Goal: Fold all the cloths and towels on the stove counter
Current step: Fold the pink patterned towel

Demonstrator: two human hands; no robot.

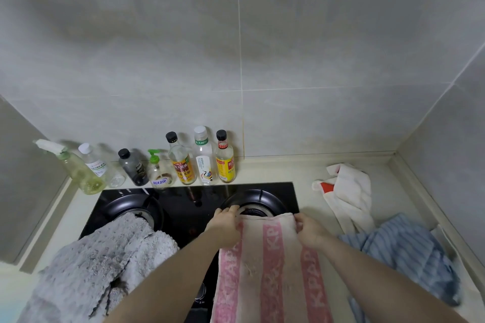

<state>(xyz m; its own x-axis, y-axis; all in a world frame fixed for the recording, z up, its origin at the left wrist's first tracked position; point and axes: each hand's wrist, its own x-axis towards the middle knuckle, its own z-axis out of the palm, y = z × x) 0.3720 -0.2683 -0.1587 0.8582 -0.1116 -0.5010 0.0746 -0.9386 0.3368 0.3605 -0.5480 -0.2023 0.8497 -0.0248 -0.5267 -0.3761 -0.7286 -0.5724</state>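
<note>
Lower centre of the frame: a beige terry towel with pink lettered stripes (267,265) lies over the black glass stove (183,207). The left hand (225,223) and right hand (309,228) pinch its far corners, fingers curled.

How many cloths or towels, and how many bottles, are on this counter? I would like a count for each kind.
Cloths and towels: 4 (grey, pink-striped, blue striped, white with red)
Bottles: 7 (first at, last at)
Total: 11
</note>
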